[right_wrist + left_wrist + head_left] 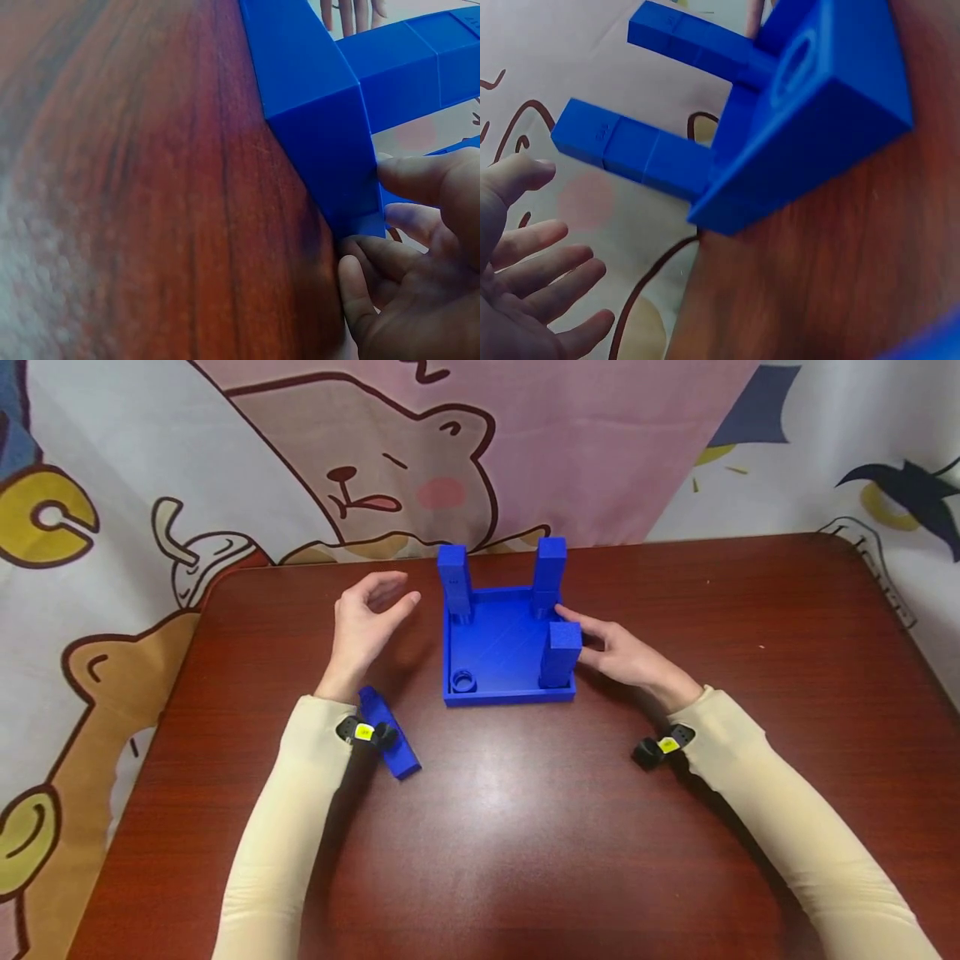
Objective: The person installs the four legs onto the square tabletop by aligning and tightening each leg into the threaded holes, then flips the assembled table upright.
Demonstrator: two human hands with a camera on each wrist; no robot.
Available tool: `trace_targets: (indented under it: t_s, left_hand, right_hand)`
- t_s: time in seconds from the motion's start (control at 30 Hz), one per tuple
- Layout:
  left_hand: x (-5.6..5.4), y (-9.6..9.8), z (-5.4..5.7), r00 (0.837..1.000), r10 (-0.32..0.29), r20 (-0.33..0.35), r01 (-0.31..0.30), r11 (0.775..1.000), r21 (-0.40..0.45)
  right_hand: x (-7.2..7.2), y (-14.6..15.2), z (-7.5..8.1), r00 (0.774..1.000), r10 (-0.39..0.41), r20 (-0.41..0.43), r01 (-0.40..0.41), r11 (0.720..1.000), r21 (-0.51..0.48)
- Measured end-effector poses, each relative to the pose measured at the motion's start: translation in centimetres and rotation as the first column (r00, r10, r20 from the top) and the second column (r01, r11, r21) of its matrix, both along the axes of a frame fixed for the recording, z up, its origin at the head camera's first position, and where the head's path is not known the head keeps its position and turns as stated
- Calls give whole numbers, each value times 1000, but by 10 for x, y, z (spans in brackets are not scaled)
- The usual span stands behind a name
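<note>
A blue square base (498, 647) with a raised rim sits on the table. Blue square posts stand upright at three corners: back left (454, 578), back right (551, 572) and front right (561, 653). Its front-left corner has a bare round socket (463, 681). A loose blue post (399, 752) with a narrower end lies on the table, partly hidden by the left wrist camera. My left hand (363, 622) is in the air left of the base, fingers spread, holding nothing. My right hand (626, 653) grips the right side wall of the base, thumb and fingers at its rim (367, 161).
The dark red-brown wooden table (495, 843) extends around the base on every side. Behind its back edge hangs a cloth (585, 452) printed with cartoon animals. A small camera is strapped on each sleeve.
</note>
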State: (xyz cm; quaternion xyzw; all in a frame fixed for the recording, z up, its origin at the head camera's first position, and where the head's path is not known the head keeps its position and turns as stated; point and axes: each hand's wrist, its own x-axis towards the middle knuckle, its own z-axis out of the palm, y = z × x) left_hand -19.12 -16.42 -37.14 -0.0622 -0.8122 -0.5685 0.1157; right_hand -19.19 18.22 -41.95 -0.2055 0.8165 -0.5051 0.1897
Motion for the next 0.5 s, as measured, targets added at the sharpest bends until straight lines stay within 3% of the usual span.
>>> trace_targets:
  t_s: [0.27,0.5]
  left_hand:
    - [11,-26,-12,997,-49,65,56,992,-113]
    - [22,-38,-18,983,-130,128,156,963,-220]
  right_hand:
    - [0,0,-2,1000,8,12,-8,1000,-15]
    - [0,1,-2,1000,12,14,-12,1000,-7]
